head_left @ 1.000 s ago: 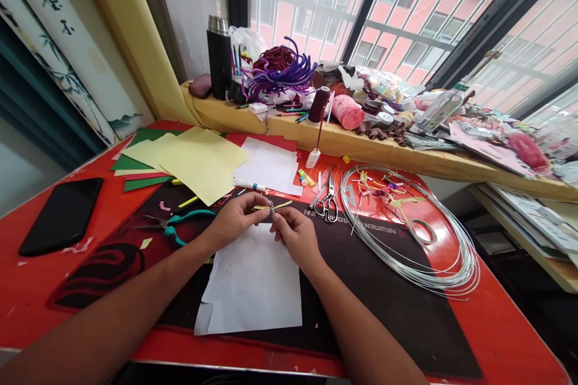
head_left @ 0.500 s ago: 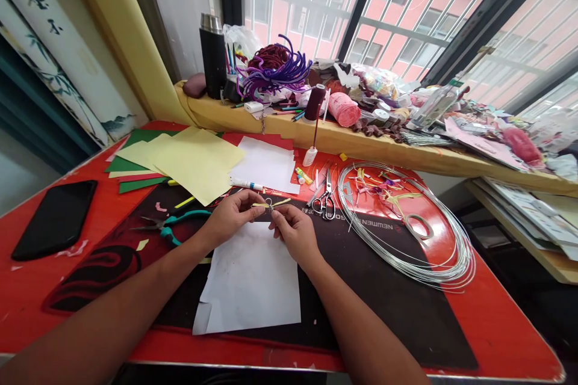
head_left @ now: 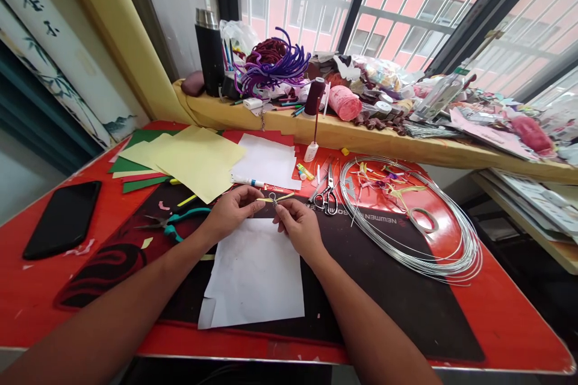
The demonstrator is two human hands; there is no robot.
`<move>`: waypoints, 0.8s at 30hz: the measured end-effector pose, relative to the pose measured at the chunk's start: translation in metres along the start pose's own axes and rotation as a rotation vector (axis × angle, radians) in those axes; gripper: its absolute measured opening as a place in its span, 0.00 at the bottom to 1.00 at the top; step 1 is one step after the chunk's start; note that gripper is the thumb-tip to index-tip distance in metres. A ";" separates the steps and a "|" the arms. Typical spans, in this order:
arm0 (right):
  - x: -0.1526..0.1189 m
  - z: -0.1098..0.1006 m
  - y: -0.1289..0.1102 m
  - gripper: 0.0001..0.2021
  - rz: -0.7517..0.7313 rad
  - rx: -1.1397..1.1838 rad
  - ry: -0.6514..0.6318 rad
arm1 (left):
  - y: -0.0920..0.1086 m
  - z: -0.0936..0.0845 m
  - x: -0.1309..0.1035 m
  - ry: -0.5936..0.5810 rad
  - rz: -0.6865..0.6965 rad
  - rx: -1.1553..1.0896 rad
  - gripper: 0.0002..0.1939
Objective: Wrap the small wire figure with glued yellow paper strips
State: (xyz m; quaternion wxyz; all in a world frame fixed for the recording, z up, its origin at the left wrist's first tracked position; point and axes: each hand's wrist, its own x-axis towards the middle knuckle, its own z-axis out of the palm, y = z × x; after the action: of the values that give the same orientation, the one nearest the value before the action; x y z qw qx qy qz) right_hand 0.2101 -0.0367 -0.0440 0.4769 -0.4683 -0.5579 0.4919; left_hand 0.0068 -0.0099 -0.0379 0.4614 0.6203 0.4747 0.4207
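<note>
My left hand [head_left: 235, 212] pinches the left end of a thin yellow strip [head_left: 286, 197] above the mat. A small loop of silvery wire [head_left: 273, 197] stands at the strip's middle. Just below that loop, the fingertips of my right hand [head_left: 298, 225] close on the twisted wire. A sheet of white paper [head_left: 257, 277] lies on the dark mat beneath both hands. Pliers with teal handles [head_left: 171, 224] rest beside my left wrist, and scissors [head_left: 327, 192] lie to the right of my right hand.
A large wire coil [head_left: 406, 255] lies at the right, with paper scraps inside it. Yellow sheets [head_left: 203, 159] are at the back left, a black phone [head_left: 63, 219] at the far left. Behind stands a small white bottle [head_left: 310, 151]; a cluttered ledge [head_left: 280, 121] runs along the window.
The view has shifted slightly. My left hand has drawn back a little from the wire loop, leaving more of the strip showing between them; my right hand keeps its pinch.
</note>
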 end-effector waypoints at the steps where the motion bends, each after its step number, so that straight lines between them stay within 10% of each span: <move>1: 0.000 0.000 0.000 0.12 -0.001 0.001 0.001 | 0.000 0.000 0.000 0.000 -0.001 0.009 0.20; 24: -0.001 0.002 0.003 0.12 0.007 -0.013 -0.020 | -0.003 0.006 -0.002 -0.006 -0.013 0.034 0.21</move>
State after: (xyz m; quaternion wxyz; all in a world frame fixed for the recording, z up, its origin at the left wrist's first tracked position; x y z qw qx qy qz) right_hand 0.2088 -0.0373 -0.0473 0.4666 -0.4681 -0.5642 0.4947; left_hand 0.0116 -0.0127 -0.0428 0.4550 0.6263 0.4845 0.4075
